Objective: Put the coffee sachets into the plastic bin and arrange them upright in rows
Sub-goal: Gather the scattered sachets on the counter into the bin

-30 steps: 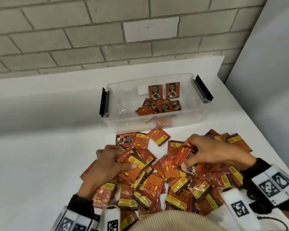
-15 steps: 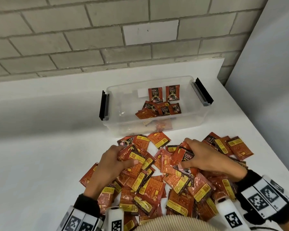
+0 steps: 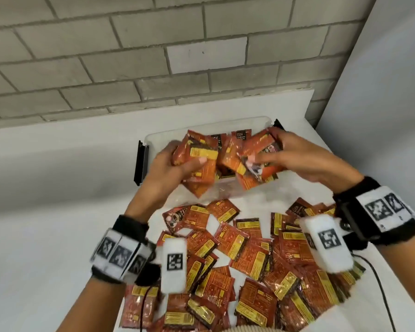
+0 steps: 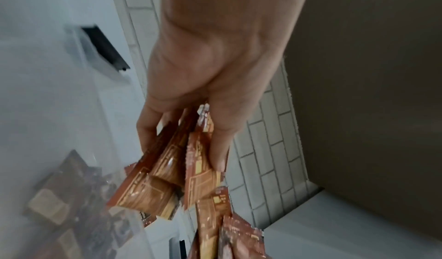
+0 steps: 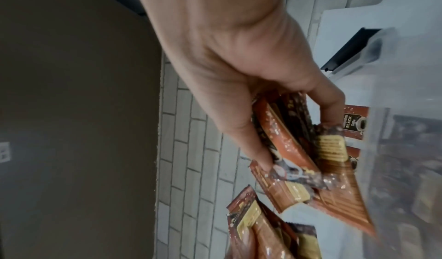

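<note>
Both hands are raised over the clear plastic bin (image 3: 153,137), each holding a bunch of red-and-yellow coffee sachets. My left hand (image 3: 175,164) grips a fanned bundle of sachets (image 3: 199,161), also seen as sachets (image 4: 172,170) between thumb and fingers. My right hand (image 3: 285,154) pinches another bundle of sachets (image 3: 256,164), shown close as sachets (image 5: 299,149). Two sachets (image 3: 242,135) stand upright against the bin's far wall. A large heap of loose sachets (image 3: 244,255) covers the white table in front of the bin.
The bin has black clip handles (image 3: 140,161) on its left and right ends and sits against a low white ledge under a grey brick wall (image 3: 153,56). A grey panel (image 3: 381,104) borders the table on the right. A black cable (image 3: 381,291) runs at the right edge.
Both hands have lifted from the heap on the table, each taking a handful of sachets, and moved forward to above the bin.
</note>
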A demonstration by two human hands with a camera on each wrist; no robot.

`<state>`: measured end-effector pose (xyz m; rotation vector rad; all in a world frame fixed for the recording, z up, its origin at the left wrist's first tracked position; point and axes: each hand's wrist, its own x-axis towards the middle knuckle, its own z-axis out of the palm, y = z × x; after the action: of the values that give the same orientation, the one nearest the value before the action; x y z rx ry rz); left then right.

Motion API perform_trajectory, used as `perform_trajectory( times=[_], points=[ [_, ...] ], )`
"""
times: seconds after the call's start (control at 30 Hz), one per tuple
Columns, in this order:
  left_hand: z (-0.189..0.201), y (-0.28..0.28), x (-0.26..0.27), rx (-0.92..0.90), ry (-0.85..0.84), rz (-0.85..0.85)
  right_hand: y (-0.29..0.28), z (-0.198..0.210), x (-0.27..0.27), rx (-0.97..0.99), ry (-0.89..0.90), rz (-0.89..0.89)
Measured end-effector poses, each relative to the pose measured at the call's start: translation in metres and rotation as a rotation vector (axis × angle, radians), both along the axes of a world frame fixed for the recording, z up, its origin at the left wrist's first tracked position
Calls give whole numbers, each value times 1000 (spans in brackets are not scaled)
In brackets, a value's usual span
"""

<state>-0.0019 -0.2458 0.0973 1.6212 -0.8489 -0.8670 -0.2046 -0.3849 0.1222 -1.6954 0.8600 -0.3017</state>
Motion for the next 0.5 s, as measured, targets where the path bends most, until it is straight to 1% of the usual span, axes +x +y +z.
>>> perform_trajectory(
  times=[0.1,0.27,0.4,0.5],
  points=[
    [-3,-37,13,18,85,16,-26,1,21,12,-28,-33],
    [-19,-84,28,177,163,39,-65,-32,51,74,106,-104],
    [-31,-97,27,283,224,6,-70,-53,65,123,170,-90],
    [-37,-98,27,333,208,-28,-69,-60,69,61,224,-83]
  ],
)
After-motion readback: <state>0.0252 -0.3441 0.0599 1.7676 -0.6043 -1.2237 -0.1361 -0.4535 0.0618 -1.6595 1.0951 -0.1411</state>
